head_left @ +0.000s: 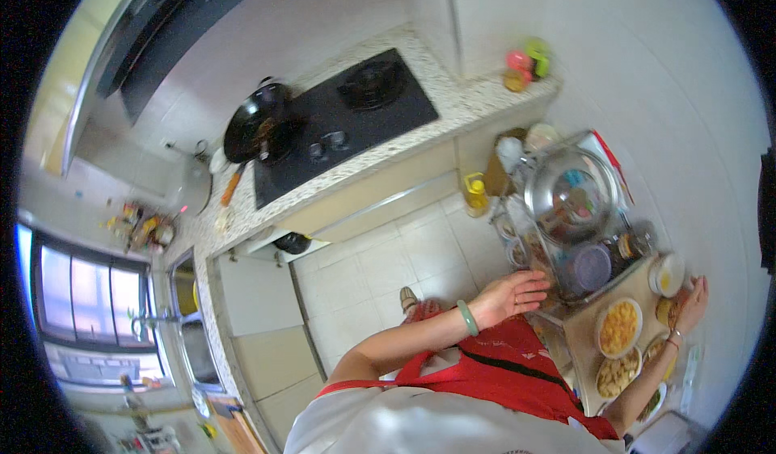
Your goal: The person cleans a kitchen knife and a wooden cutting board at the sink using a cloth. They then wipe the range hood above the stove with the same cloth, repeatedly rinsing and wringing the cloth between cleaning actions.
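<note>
My left hand (pixel 511 299), with a green bangle (pixel 467 317) at its wrist, is open and holds nothing. Its stretched fingers hang beside the metal rack (pixel 566 302). On the right, my right hand (pixel 690 307) reaches over the wooden cart top (pixel 578 333) near the wall, fingers extended. Beside it stands a small jar with brownish contents (pixel 667 312); whether they touch I cannot tell. A white-rimmed round container (pixel 667 275) is just beyond. Closer to me are a bowl of orange-yellow diced food (pixel 620 328) and a bowl of pale chunks (pixel 617 373).
A steel basin (pixel 571 195) and a purple-lidded tub (pixel 590 266) sit on the rack. An oil bottle (pixel 475 195) stands on the floor. Across the kitchen, a wok (pixel 257 127) rests on the black cooktop (pixel 347 127). A cabinet door (pixel 257 286) stands open at left.
</note>
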Available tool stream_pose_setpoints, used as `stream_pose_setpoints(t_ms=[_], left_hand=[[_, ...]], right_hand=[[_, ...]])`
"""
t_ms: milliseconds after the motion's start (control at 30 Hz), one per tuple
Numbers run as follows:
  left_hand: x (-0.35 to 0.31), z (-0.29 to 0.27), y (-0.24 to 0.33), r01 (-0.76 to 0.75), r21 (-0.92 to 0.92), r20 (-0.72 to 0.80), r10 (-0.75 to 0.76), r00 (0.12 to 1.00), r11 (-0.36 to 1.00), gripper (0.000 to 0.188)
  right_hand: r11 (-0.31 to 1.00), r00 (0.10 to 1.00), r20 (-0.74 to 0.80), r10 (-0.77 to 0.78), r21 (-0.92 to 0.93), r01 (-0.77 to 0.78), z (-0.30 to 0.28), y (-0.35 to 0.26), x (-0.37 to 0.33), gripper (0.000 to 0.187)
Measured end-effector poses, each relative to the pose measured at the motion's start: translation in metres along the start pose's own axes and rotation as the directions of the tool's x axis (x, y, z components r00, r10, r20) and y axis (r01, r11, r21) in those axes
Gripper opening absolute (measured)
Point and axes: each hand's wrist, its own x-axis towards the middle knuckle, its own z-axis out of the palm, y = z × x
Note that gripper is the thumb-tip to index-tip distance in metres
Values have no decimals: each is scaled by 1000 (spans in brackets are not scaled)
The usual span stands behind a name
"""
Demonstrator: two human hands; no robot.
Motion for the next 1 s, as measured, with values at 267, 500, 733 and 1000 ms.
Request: stream_pose_setpoints(t_ms=[267, 500, 733, 1000], left_hand=[[-125, -80, 58, -313, -143, -105, 300, 948, 939, 33], [-283, -187, 105, -695, -243, -387, 589, 709, 677, 32], [-430, -266, 92, -940, -230, -688, 642, 340, 251, 30], [-533, -333, 33, -964, -130, -892, 452, 11, -233, 26]], right_hand=[[604, 805, 504, -313, 760, -241, 119, -359, -47, 39], [432, 313, 482, -818, 875, -220, 144, -680, -194, 36], [334, -326, 274, -905, 932, -144, 129, -908, -402, 31], [61, -302, 123, -945, 976, 207, 252, -1089, -610, 59]])
